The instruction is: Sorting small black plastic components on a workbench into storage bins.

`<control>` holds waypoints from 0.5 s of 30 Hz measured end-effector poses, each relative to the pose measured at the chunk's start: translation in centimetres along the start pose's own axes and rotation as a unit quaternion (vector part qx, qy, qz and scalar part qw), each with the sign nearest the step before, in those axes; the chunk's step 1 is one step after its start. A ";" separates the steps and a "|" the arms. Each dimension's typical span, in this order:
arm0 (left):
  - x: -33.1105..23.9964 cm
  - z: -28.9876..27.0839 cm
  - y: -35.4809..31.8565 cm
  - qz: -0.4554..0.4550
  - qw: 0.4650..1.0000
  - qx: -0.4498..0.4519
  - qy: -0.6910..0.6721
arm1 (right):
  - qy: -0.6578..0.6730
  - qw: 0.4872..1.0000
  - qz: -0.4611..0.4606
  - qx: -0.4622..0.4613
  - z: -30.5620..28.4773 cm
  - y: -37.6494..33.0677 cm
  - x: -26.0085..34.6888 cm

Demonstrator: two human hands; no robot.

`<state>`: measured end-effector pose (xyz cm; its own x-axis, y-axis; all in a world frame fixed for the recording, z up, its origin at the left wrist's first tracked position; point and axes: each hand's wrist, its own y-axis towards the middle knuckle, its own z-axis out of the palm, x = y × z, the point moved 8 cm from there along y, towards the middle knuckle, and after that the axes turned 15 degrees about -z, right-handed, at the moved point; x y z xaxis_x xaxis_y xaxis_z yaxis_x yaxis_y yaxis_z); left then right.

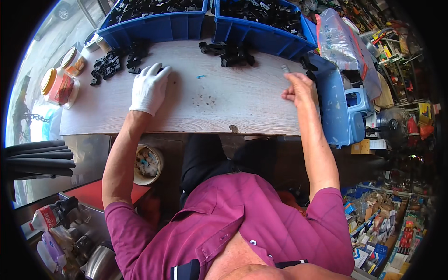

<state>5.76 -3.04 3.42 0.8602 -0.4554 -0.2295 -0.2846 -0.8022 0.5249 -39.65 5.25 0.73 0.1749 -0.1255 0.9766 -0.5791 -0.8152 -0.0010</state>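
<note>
My left hand (149, 89) wears a white glove and rests palm-down at the left of the table. Its fingers are closed, and a black plastic part (160, 70) shows partly between fingertips and thumb. My bare right hand (300, 88) is at the table's right side, fingers curled in a pinch. At its fingertips is a small pale grey piece (285, 68), too small to name. Loose black plastic parts lie in a pile (108, 64) beyond my left hand and in another pile (233, 54) at the far middle.
Two blue crates (154, 30) (261, 33) of black parts line the table's far edge. A light blue bin (335, 105) stands at the right edge. Lidded jars (60, 88) are on the left. Below the table sits a waste bucket (158, 163). Cluttered shelves fill the right.
</note>
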 end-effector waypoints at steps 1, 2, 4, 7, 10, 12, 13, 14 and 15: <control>-0.3 -0.4 -0.2 -0.011 0.999 -0.011 -0.041 | 0.011 0.999 -0.003 -0.036 -1.5 1.0 -0.3; -0.3 -0.9 -0.5 -0.022 0.996 -0.021 -0.080 | 0.024 0.997 -0.005 -0.071 -2.8 1.7 -0.6; 0.6 -1.3 -0.8 -0.050 0.987 -0.047 -0.145 | 0.002 0.995 -0.005 -0.097 -3.8 2.4 -0.6; 2.8 -1.5 -1.6 -0.142 0.983 -0.067 -0.091 | -0.020 0.999 -0.003 -0.044 -1.2 1.8 0.0; 2.6 -1.5 -1.8 -0.114 0.990 -0.038 -0.072 | -0.031 0.998 -0.006 0.062 2.9 0.8 1.1; 1.1 -1.8 -1.5 -0.088 0.994 -0.040 -0.053 | -0.053 0.992 -0.006 0.118 5.4 0.6 1.7; 0.2 -1.8 -1.4 -0.061 0.997 -0.043 -0.035 | -0.077 0.989 -0.007 0.129 6.4 0.6 2.0; 0.0 -1.8 -1.5 -0.052 0.997 -0.053 -0.035 | -0.101 0.985 -0.009 0.142 7.7 0.5 2.5; -0.4 -1.8 -1.3 -0.050 0.997 -0.053 -0.038 | -0.112 0.981 -0.010 0.159 8.5 0.9 2.2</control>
<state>6.55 -1.09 4.33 0.8462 -0.4067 -0.3443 -0.1495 -0.8014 0.5792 -33.01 -0.56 1.09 0.3756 -0.2000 0.9049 -0.3017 -0.9496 -0.0846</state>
